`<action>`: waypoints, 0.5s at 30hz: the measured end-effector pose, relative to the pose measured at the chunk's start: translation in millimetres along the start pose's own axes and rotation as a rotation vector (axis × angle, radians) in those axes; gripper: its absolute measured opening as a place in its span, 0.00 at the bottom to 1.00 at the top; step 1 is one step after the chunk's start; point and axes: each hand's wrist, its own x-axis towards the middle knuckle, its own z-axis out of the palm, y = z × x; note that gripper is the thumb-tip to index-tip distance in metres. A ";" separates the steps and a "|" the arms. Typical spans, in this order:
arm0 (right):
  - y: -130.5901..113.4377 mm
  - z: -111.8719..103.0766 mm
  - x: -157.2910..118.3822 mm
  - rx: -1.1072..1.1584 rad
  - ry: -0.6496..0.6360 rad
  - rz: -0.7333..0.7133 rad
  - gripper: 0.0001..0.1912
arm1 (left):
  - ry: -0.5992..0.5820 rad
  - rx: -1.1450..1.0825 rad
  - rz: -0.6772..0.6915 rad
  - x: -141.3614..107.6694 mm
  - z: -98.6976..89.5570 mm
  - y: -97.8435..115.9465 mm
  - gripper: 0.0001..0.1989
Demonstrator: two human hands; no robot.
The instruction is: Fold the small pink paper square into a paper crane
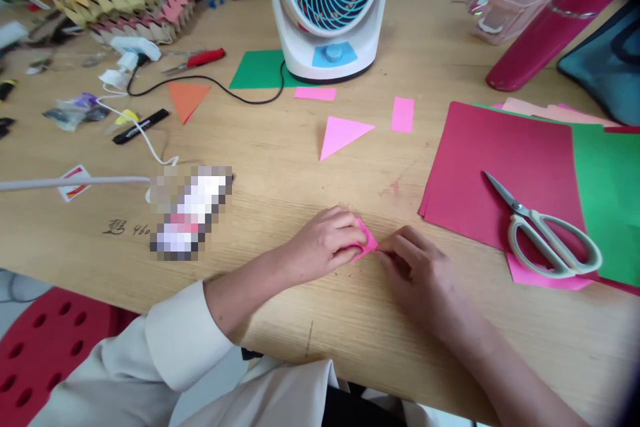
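I pinch a small piece of folded bright pink paper (370,238) between my two hands, just above the table (270,193) or against it; I cannot tell which. My left hand (327,239) curls over the paper from its left side, fingers and thumb closed on it and hiding much of it. My right hand (423,277) has thumb and forefinger pressed together on the pointed corner at the paper's right end. The part I can see lies between the two grips, an angled edge showing past my left fingertips.

Beyond my hands lie a paler pink triangle (343,135) and two pink rectangles, one upright (403,115) and one lying sideways (315,93) before the fan (330,63). To my right, scissors (523,211) rest on dark red sheets (510,147), blades pointing away from me, with green paper (607,207) beside them. To my left is a pixelated phone-like thing (193,213), and farther off are a black marker (143,125) and an orange triangle (189,100).
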 end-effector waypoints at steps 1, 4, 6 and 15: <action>0.0 -1.1 0.9 0.021 0.000 0.011 0.08 | -0.001 -0.011 -0.005 0.2 0.0 -0.3 0.06; 0.1 -3.9 2.4 0.056 -0.017 0.049 0.08 | 0.009 -0.039 -0.022 0.7 0.5 -1.2 0.06; 0.4 -4.7 2.5 0.057 -0.027 0.066 0.07 | 0.017 -0.045 -0.036 1.2 1.4 -1.6 0.06; 1.4 -2.6 3.5 -0.086 -0.005 0.048 0.08 | 0.009 -0.040 -0.125 5.1 5.0 1.5 0.06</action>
